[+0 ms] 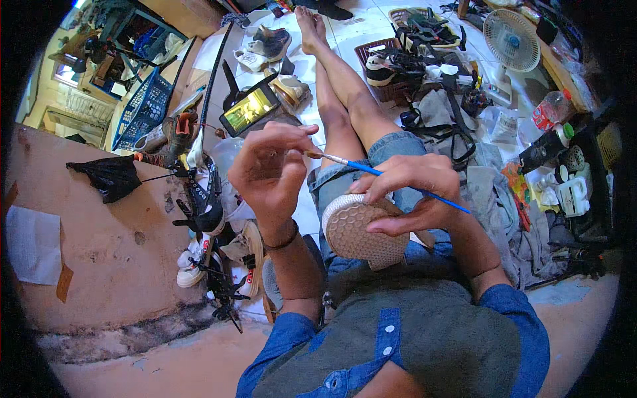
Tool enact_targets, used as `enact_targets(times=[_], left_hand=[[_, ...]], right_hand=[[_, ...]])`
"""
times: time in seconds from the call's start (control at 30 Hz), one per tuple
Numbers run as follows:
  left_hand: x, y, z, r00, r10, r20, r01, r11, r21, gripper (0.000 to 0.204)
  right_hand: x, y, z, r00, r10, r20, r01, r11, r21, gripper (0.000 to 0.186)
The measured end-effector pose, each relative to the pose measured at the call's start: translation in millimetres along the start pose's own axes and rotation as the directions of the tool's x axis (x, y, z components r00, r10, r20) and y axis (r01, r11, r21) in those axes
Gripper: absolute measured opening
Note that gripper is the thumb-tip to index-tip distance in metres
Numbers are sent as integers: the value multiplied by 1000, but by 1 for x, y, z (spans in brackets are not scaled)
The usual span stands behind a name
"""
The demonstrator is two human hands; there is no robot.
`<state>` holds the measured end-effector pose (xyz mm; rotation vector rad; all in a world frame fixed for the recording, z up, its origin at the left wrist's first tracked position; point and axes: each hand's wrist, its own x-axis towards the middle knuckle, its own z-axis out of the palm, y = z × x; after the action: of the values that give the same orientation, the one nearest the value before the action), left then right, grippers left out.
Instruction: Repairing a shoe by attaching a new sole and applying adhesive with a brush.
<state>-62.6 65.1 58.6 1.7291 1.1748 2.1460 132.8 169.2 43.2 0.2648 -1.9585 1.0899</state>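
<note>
My right hand [410, 194] holds a thin blue-handled paintbrush [391, 178] and also presses on a shoe [358, 232] turned sole-up on my lap; the sole is tan with a dotted tread and a white rim. The brush's bristle tip [312, 154] points left and meets the fingertips of my left hand [269, 166], which is raised with thumb and fingers pinched at the tip. My legs [338, 86] stretch out over the tiled floor.
A phone [249, 109] with a lit screen stands propped beyond my left hand. Several shoes [219, 259] lie by the wall on the left. Baskets of shoes [411, 46], a white fan [511, 43], a plastic bottle [552, 107] and rags [491, 192] crowd the right.
</note>
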Motion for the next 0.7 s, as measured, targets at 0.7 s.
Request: enact_targets(times=[0.7], left_hand=[[-6,-2,2,993,-84,-83,81,996,-43,54]], right_hand=[[1,-2,0,1000,14,-18,-14,1000,10,34]])
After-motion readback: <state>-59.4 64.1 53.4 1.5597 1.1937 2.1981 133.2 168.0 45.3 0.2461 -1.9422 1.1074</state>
